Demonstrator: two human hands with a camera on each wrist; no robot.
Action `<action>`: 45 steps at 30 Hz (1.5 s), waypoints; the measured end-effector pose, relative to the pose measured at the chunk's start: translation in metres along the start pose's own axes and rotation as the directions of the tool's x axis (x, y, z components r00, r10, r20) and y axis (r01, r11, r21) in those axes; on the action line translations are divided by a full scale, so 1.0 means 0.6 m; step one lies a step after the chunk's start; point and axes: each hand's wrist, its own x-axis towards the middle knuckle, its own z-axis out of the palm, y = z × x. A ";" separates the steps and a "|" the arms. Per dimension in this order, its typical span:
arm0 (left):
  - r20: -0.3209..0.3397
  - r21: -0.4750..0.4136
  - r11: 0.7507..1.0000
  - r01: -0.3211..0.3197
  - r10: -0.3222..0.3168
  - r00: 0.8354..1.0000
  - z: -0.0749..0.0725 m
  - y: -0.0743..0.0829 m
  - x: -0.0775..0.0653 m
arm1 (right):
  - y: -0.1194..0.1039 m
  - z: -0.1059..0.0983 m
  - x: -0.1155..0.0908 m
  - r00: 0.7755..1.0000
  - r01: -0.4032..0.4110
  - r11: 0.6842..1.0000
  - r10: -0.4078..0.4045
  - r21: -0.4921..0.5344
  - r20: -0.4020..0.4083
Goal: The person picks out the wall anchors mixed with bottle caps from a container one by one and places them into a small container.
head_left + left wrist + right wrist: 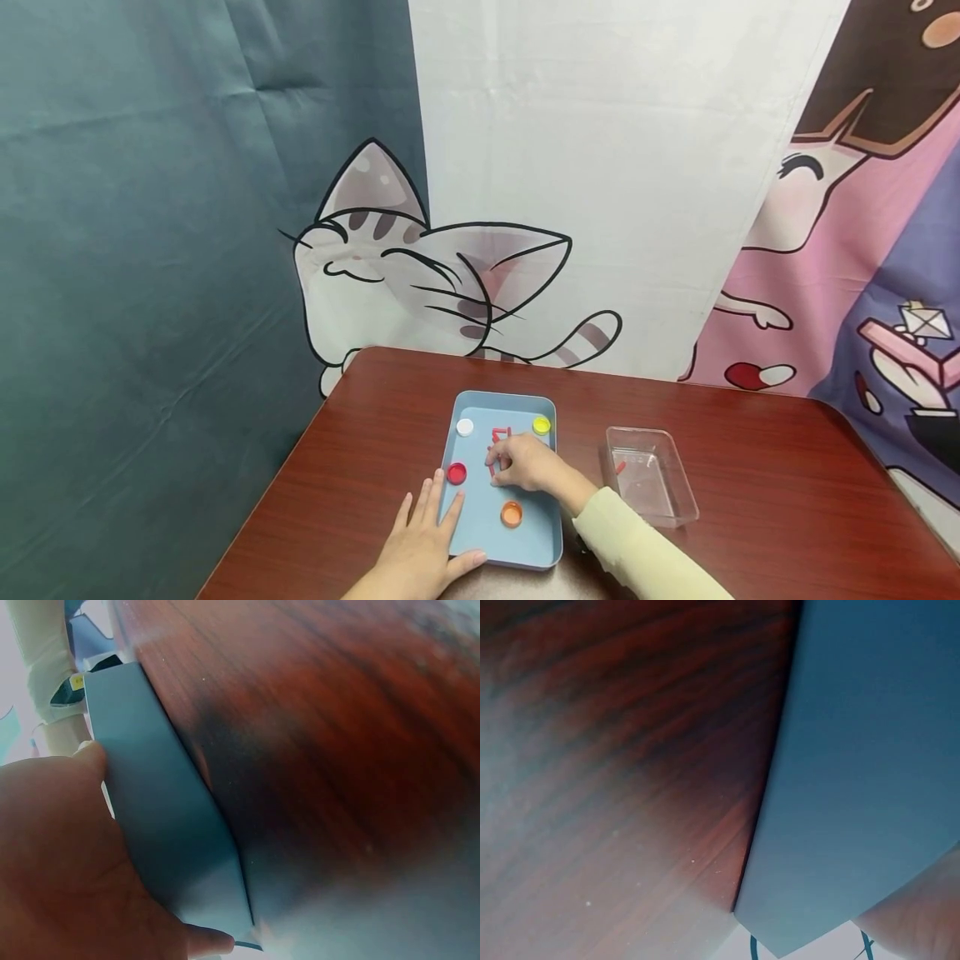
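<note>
A light blue tray (pixel 480 542) lies on the table with several short red sticks (pixel 501 432) near its middle. Over them, my right hand (pixel 528 463) bends down from the right, its thumb and index finger pinching one red stick; its palm side is hidden. My left hand (pixel 420 542) lies at the tray's front left corner, fingers spread and thumb along the front rim. The left wrist view shows that hand (pixel 67 855) against the tray's outer wall (pixel 150 772). In the right wrist view the tray wall (pixel 855 765) hides the fingertips.
Inside the tray sit a white cap (pixel 465 427), a yellow cap (pixel 542 425), a red cap (pixel 456 473) and an orange cap (pixel 512 514). Right of it, a clear plastic box (pixel 652 483) holds a red stick (pixel 620 467). A printed cloth (pixel 600 167) hangs behind the brown table (pixel 360 433).
</note>
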 end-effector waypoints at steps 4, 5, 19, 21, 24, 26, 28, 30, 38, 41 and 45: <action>0.002 -0.008 1.000 0.001 -0.001 1.000 0.002 0.000 0.001 | -0.001 0.000 -0.001 1.000 0.005 1.000 -0.005 -0.027 -0.001; 0.003 -0.009 1.000 0.002 -0.002 1.000 0.002 0.000 0.002 | -0.001 0.001 0.000 1.000 0.003 1.000 -0.003 -0.030 0.001; 0.008 -0.017 1.000 0.001 -0.001 1.000 0.006 0.000 -0.002 | 0.017 -0.002 -0.020 0.994 0.058 0.994 -0.050 0.089 -0.096; 0.011 -0.021 1.000 0.000 0.000 1.000 0.007 0.000 -0.002 | 0.020 -0.004 -0.026 0.993 0.055 0.993 -0.043 0.109 -0.111; 0.018 -0.026 1.000 0.009 -0.008 1.000 0.008 0.000 -0.005 | 0.021 -0.008 -0.035 0.991 0.055 0.990 -0.038 0.130 -0.127; 0.020 -0.025 1.000 0.016 -0.015 1.000 0.009 0.000 -0.005 | 0.020 -0.012 -0.041 0.988 0.061 0.987 -0.039 0.147 -0.147; 0.020 -0.023 0.999 0.023 -0.023 1.000 0.010 0.000 -0.005 | 0.020 -0.017 -0.047 0.985 0.066 0.984 -0.038 0.166 -0.167; 0.017 -0.018 1.000 0.023 -0.023 1.000 0.010 0.000 -0.005 | 0.020 -0.023 -0.053 0.982 0.068 0.981 -0.034 0.182 -0.187; 0.018 -0.019 1.000 0.016 -0.016 1.000 0.004 0.001 -0.002 | 0.022 -0.045 -0.077 0.974 0.059 0.972 -0.006 0.227 -0.228; 0.011 -0.018 1.000 0.016 -0.015 1.000 0.001 0.001 -0.002 | 0.024 -0.055 -0.086 0.969 0.054 0.969 0.007 0.243 -0.245; 0.004 -0.024 1.000 0.019 -0.019 1.000 0.000 0.001 0.001 | 0.029 -0.067 -0.097 0.960 0.051 0.966 0.023 0.255 -0.279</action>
